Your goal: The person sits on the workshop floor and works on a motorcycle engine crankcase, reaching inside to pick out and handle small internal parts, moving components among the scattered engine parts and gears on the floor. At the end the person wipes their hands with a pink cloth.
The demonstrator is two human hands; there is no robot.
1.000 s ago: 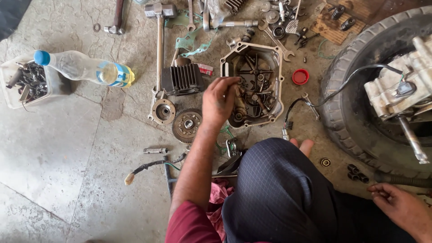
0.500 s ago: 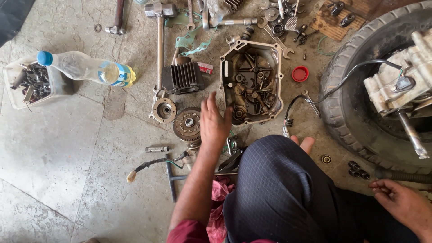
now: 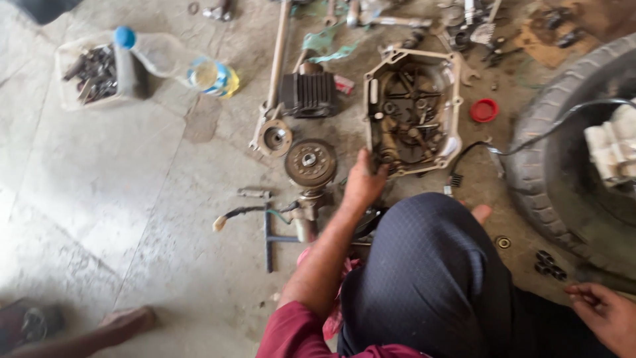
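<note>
My left hand (image 3: pixel 363 182) reaches forward past my knee in dark trousers (image 3: pixel 430 278). Its fingertips sit at the lower left corner of an open metal engine cover (image 3: pixel 454 99) with gears inside. The view is blurred, and the fingers look loose with nothing in them. A round clutch disc (image 3: pixel 310 162) lies just left of this hand. My right hand (image 3: pixel 606 315) rests low at the right edge with curled fingers, near small dark rings (image 3: pixel 550 264). I cannot tell if it holds anything.
A large tyre (image 3: pixel 550 179) holding a pale engine part (image 3: pixel 613 142) fills the right side. On the floor lie a black finned cylinder (image 3: pixel 308 94), a red cap (image 3: pixel 484 110), a blue-capped bottle (image 3: pixel 179 63), a tub of bolts (image 3: pixel 89 73), a T-wrench (image 3: pixel 268 235) and another person's foot (image 3: pixel 126 321).
My left hand came out of the engine cover, dropped flat beside the clutch disc, and now sits at the cover's lower left corner. The view shifted right.
</note>
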